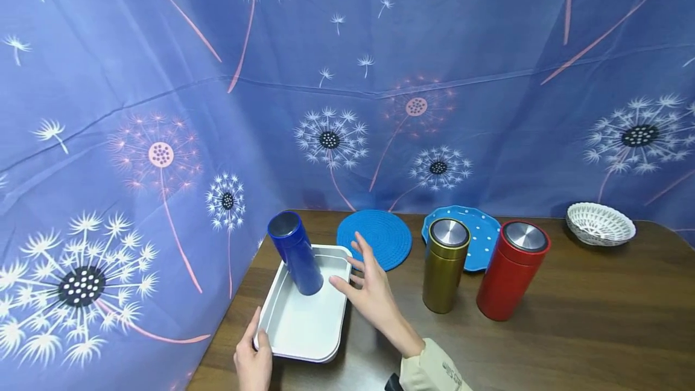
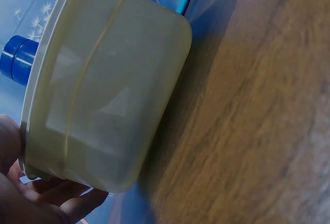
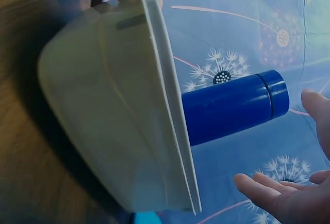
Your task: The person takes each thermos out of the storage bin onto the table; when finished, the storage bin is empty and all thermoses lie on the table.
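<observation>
My left hand [image 1: 253,355] grips the near left corner of a white plastic tub [image 1: 304,333], thumb at the rim and fingers against the outer wall. Inside the tub, toward its far end, stands a blue thermos [image 1: 301,258] with a dark top. My right hand [image 1: 371,291] hovers over the tub's right edge, fingers spread and apart from the thermos. In the right wrist view the thermos [image 3: 232,108] rises above the tub's rim, and nothing lies between the right thumb and fingers. The left wrist view shows the tub's side wall [image 2: 113,85] up close.
Right of the tub stand a gold thermos [image 1: 446,270] and a red thermos [image 1: 510,276]. Behind them lies a blue polka-dot plate [image 1: 480,243]. A round blue placemat [image 1: 382,234] sits behind the tub, and a white woven basket [image 1: 599,240] is at the far right of the wooden table [image 1: 592,318].
</observation>
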{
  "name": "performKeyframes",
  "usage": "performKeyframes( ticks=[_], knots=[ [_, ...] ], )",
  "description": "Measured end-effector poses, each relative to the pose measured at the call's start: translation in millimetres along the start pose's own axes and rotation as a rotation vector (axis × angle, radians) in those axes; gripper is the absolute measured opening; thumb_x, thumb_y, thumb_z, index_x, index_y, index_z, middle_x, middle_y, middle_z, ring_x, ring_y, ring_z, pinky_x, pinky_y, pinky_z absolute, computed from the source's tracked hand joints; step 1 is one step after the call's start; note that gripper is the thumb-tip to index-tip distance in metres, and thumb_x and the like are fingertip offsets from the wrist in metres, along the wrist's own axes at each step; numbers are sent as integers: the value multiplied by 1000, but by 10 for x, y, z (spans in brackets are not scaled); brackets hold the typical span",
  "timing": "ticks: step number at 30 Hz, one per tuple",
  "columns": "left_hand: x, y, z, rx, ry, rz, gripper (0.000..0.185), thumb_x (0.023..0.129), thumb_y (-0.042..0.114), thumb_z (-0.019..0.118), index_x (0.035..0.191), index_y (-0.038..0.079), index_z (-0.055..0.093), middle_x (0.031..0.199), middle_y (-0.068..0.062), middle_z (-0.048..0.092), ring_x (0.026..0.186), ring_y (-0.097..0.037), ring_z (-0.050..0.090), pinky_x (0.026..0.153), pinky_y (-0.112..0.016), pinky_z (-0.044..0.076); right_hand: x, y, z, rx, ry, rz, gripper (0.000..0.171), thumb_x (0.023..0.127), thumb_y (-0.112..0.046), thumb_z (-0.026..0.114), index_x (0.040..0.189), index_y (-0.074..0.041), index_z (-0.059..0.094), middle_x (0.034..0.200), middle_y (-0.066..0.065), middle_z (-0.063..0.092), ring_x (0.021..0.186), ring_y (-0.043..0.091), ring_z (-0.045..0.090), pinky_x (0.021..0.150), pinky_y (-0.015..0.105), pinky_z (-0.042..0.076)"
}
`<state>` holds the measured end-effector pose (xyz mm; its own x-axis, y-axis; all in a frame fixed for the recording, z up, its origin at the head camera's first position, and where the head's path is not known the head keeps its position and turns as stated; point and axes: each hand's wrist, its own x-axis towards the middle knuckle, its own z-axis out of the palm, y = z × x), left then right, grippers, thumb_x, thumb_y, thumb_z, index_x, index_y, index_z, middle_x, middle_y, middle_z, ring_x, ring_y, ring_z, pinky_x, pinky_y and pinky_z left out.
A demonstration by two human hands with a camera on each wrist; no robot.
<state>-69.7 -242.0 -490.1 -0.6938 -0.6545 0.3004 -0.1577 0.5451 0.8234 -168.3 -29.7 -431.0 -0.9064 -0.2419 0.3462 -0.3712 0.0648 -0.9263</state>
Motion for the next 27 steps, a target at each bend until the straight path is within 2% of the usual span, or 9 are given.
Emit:
performKeyframes(
  ticks=[6,8,11,15,19,22,27],
  knots=[
    [-12,34,52,-17,-9,3,42,88,-4,52,127,3,65,124,-26,62,110,-42,61,80,-14,42,209,28,112,30,-30,12,91,86,-29,75,156,-21,17,153,21,33,130,41,48,93,57,46],
    [-18,28,64,-15,-10,1,42,88,-3,51,127,4,65,124,-25,62,110,-41,61,80,-16,43,258,37,151,30,-41,15,92,86,-31,74,156,-21,15,154,22,31,131,41,47,94,60,45],
    [-30,11,75,-16,0,10,42,87,-4,52,126,4,65,122,-25,63,108,-41,62,77,-12,41,324,38,213,18,-60,19,95,86,-34,74,157,-18,14,154,23,29,132,42,46,95,61,43],
    [-38,0,78,-21,-1,16,42,87,-4,52,126,3,65,121,-25,64,107,-40,63,77,-10,39,418,38,296,-11,-78,28,97,84,-37,76,157,-15,15,154,22,30,132,44,44,96,61,43],
    [-32,3,68,-14,-10,3,42,87,-4,52,126,4,65,122,-25,63,108,-40,63,79,-14,42,516,43,389,-58,-91,34,100,82,-40,77,157,-14,16,154,21,31,133,44,43,97,58,44],
    [-24,5,53,-5,-14,-9,42,88,-4,52,127,4,65,122,-25,63,108,-39,63,79,-18,45,582,43,465,-106,-100,49,102,80,-43,78,157,-18,16,155,19,32,136,40,41,100,58,41],
    [-11,3,21,0,8,-12,41,87,-4,52,126,3,65,121,-25,64,107,-40,63,77,-17,45,671,27,585,-138,-146,68,106,78,-45,79,157,-22,13,156,17,31,142,35,33,105,60,34]
  ],
)
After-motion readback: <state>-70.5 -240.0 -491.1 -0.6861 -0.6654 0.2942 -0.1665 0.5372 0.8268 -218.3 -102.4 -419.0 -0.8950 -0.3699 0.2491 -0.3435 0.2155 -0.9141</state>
